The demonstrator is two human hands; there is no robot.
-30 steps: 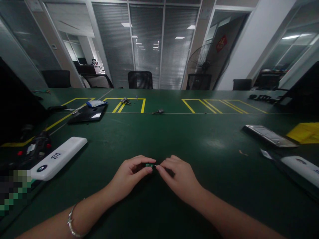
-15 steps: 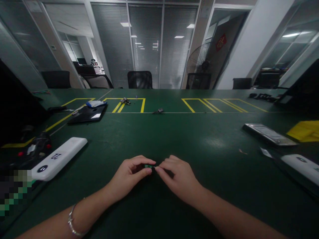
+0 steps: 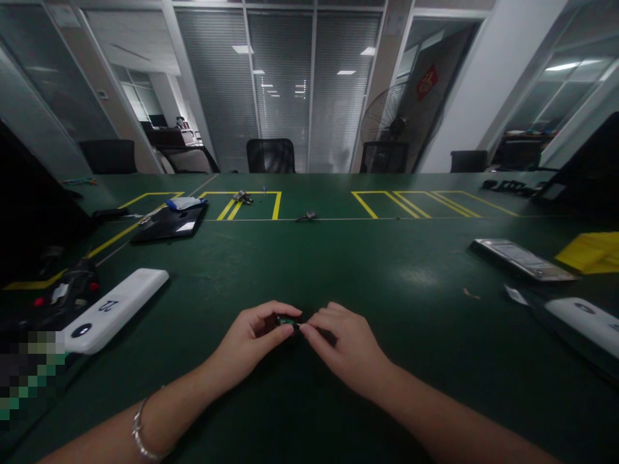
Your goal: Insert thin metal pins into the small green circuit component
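Observation:
Low over the table, my left hand [image 3: 261, 328] pinches a small green piece [image 3: 286, 321] with dark ends, which looks like a little circuit board, between thumb and fingers. My right hand [image 3: 341, 338] is closed just to its right, thumb and forefinger pressed together at the piece's right end. Something thin and pale shows at those right fingertips, too small to name. The fingertips of both hands almost meet. A silver bracelet [image 3: 138, 432] circles my left wrist.
Left of me lies a white power bank marked 22 [image 3: 116, 309], beside dark gear with red knobs [image 3: 77, 283]. Beyond it is a black folder-like item [image 3: 169, 222]. At right are a flat silver device [image 3: 522, 259], a yellow object [image 3: 592, 252] and another white device [image 3: 587, 325]. Small metal parts [image 3: 243, 197] lie far off.
The green piece has tilted slightly in my left fingers, its right end now lower. Both hands stay in nearly the same place.

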